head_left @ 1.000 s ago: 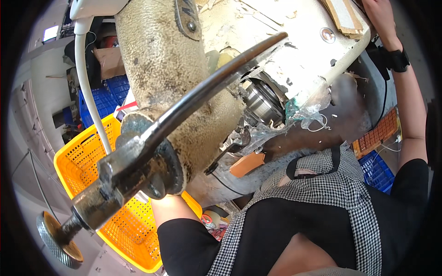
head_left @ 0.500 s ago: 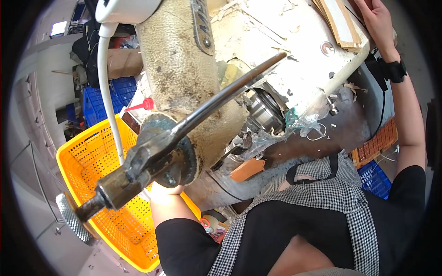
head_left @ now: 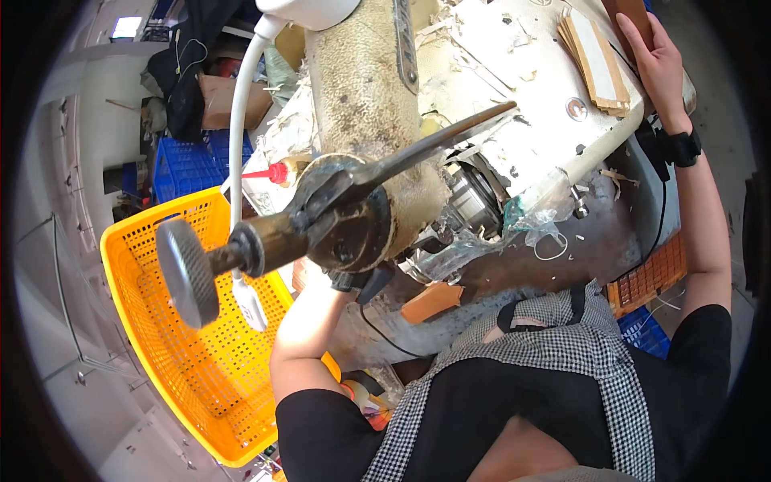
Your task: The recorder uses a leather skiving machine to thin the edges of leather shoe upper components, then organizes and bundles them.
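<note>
At the far right edge of the machine table, my right hand [head_left: 662,71] has its fingers closed around a flat brown piece that looks like leather [head_left: 630,16]. A dark watch band circles that wrist. My left forearm [head_left: 309,331] reaches up behind the cream machine head [head_left: 361,100], which hides the left hand; only a dark band at the wrist shows. What that hand touches cannot be seen. Beside my right hand lies a stack of tan strips [head_left: 593,66] with a white face on top. A ridged metal cylinder [head_left: 474,199] sits under the machine head.
A metal lever [head_left: 446,138] and a knurled knob [head_left: 189,273] jut from the machine. A yellow basket [head_left: 157,353] stands at left, below a red-tipped bottle [head_left: 277,172]. Scraps litter the cream table [head_left: 538,128]. An orange-tan piece [head_left: 431,303] lies near my apron.
The machine head and knob appear farther right as the view shifts. More of my left forearm and its wristband shows. The brown piece in my right hand has come into sight.
</note>
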### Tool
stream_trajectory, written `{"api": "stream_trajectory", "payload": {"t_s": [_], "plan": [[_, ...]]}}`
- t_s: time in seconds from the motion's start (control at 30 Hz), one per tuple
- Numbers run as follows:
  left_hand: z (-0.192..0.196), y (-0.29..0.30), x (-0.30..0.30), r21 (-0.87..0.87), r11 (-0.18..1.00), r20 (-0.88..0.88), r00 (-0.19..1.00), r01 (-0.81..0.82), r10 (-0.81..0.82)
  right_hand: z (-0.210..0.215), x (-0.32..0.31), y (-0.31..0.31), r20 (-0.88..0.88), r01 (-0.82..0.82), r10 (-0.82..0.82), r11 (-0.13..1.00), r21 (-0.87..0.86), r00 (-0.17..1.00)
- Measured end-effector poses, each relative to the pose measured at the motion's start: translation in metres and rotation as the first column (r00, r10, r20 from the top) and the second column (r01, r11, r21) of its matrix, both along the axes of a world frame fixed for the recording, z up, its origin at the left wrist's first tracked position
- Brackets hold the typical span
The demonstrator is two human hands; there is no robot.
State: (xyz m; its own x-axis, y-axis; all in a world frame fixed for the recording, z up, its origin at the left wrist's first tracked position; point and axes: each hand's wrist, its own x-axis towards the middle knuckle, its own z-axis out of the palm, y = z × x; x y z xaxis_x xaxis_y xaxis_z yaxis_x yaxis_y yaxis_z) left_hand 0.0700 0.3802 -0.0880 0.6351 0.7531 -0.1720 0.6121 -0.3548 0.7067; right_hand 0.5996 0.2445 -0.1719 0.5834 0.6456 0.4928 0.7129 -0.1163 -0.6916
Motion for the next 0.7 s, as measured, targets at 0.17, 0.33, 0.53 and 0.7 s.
{"api": "stream_trajectory", "payload": {"t_s": [0.17,0.33,0.53,0.7], "plan": [[0.013,0.031,0.011,0.195,0.98,0.06,0.998,0.021,-0.033,0.014,-0.017,0.004,-0.005,-0.019,0.019,1.0,0.008,1.0],[0.039,0.111,0.043,0.594,0.798,0.116,0.97,0.104,-0.213,0.017,-0.02,0.008,0.074,0.032,-0.035,0.998,0.047,0.997],[0.003,0.095,0.046,0.28,0.944,0.24,0.964,-0.177,0.109,0.017,-0.02,0.008,0.063,0.016,-0.02,0.998,0.055,0.998],[-0.029,0.0,0.016,-0.102,0.981,0.304,0.934,-0.166,0.19,0.017,-0.012,0.004,-0.103,-0.029,0.04,0.994,0.108,0.994]]}}
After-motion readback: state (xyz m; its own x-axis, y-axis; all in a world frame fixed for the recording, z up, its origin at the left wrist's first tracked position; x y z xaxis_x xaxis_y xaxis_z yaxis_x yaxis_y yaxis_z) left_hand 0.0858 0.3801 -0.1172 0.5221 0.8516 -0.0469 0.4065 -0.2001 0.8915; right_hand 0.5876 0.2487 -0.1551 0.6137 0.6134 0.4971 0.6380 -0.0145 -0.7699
